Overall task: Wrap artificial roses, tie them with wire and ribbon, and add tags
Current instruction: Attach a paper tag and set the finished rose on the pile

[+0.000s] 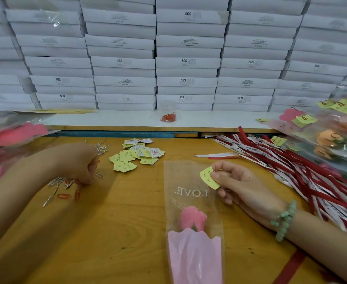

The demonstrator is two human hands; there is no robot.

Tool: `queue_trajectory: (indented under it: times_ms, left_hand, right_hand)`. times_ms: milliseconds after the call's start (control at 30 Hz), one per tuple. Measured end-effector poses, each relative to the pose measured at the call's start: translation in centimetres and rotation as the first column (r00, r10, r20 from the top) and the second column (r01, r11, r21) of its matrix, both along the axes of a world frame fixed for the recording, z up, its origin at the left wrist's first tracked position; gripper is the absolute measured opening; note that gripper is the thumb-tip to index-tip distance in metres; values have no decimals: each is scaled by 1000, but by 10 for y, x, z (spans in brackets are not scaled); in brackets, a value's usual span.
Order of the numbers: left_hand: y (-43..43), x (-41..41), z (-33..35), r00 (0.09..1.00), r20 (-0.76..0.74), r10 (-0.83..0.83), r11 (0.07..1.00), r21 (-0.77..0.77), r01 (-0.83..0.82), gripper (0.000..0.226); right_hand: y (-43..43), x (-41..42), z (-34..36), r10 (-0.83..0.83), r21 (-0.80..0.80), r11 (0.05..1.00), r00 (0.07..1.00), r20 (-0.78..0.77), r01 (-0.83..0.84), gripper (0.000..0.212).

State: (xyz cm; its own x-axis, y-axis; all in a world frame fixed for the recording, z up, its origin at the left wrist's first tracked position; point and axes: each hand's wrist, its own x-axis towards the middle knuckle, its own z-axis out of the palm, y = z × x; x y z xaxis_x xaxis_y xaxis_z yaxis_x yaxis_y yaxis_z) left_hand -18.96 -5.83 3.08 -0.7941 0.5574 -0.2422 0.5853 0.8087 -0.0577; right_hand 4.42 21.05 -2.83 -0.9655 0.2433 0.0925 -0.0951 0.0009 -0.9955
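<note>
One pink rose (193,217) lies on the wooden desk (117,232) inside a clear, glossy sleeve (187,181) printed "LOVE.", its stem wrapped in scalloped pink paper (195,255). The right hand (240,183) pinches one square yellow tag (208,178) between thumb and fingers at the sleeve's right edge. A green bead bracelet (285,220) circles that wrist. The left hand (84,162) curls over scattered silver and red wire clips (59,182); whether its fingers hold one, I cannot tell. A loose pile of yellow and white tags (136,154) lies further back. Flat red and white ribbons (291,167) are heaped at the right. White cardboard boxes (187,64) are stacked behind.
</note>
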Motion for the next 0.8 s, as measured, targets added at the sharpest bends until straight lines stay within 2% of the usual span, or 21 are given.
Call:
queue_trajectory:
  times_ms: [333, 500, 633, 733, 800]
  left_hand:
    - [2, 0, -4, 999, 33, 36, 996, 76, -38, 13]
    - [4, 1, -6, 999, -34, -14, 1000, 14, 14, 16]
    - [2, 1, 2, 993, -95, -67, 993, 92, 76, 21]
    - [0, 1, 6, 994, -36, -101, 982, 154, 105, 23]
    - [-1, -1, 7, 995, 16, -100, 985, 141, 97, 24]
  right_hand:
    - [-1, 1, 2, 12, 36, 999, 1000, 2, -12, 11]
    - [-1, 2, 1, 4, 40, 999, 1000, 6, -4, 10]
    - [-1, 1, 2, 14, 31, 999, 1000, 1, -14, 12]
    - [-1, 1, 2, 19, 28, 999, 1000, 2, -19, 11]
    - [-1, 2, 2, 24, 33, 999, 1000, 5, -24, 11]
